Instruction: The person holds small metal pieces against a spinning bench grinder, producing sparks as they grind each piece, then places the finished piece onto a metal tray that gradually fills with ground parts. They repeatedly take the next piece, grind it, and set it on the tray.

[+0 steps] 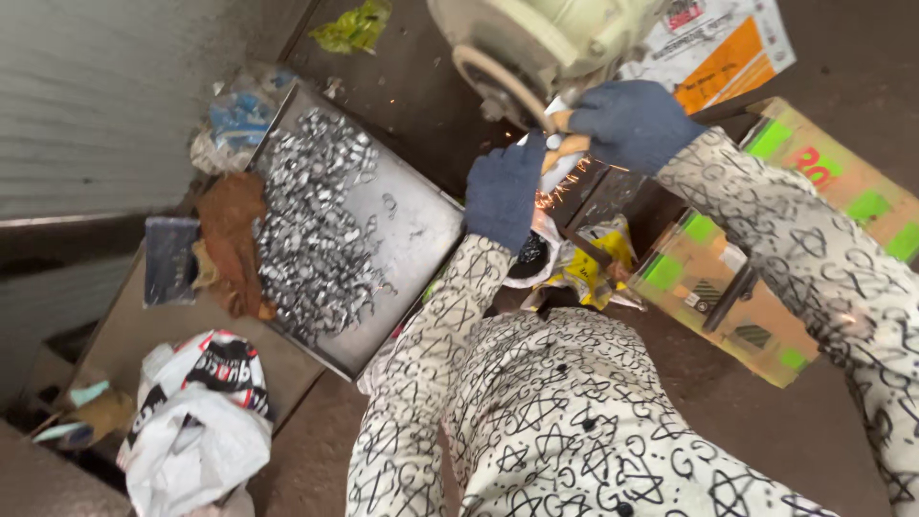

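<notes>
Both gloved hands meet at the rim of a cream-coloured grinding machine (pixel 536 43): the right hand (pixel 627 120) and the left hand (pixel 505 190) have their fingers closed together on a small metal piece (pixel 553 142), pressed to the wheel (pixel 498 81) where orange sparks fly. The piece is too small to tell its shape, perhaps a clip. Left of the hands, a metal tray (pixel 416 225) holds a heap of shiny metal parts (pixel 311 225), a brown rag (pixel 235 239) beside it.

floor (pixel 823 421) — dark, bare concrete | wall (pixel 105 96) — pale corrugated sheet, upper left | light — soft, even
</notes>
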Demonstrator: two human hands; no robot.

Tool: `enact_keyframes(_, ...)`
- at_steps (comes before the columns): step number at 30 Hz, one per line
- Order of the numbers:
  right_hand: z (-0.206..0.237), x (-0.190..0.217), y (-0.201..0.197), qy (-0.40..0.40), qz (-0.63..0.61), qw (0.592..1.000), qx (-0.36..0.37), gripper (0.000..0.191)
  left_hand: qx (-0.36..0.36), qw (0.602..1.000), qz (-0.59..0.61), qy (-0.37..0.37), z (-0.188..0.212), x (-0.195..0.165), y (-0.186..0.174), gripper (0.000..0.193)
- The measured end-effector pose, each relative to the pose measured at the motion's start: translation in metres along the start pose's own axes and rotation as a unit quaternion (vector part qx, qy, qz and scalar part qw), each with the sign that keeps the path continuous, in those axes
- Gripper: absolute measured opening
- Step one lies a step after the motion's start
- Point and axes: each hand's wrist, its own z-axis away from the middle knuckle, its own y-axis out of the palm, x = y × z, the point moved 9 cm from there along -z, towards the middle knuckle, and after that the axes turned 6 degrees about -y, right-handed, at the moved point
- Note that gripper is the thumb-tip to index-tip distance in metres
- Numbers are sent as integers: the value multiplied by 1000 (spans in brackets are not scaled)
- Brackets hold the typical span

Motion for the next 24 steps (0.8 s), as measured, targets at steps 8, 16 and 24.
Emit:
enact_keyframes(8,139,68,171,399,-782,361,-316,38,55,979,190,-40,53,36,-16,47)
enact_keyframes(16,139,107,213,520,-237,820,-19,63,133,957,-28,-255,98,205,31,45)
enact_keyframes(24,89,111,91,413,-273,839,-226,44,73,986,116,101,54,24,-12,58)
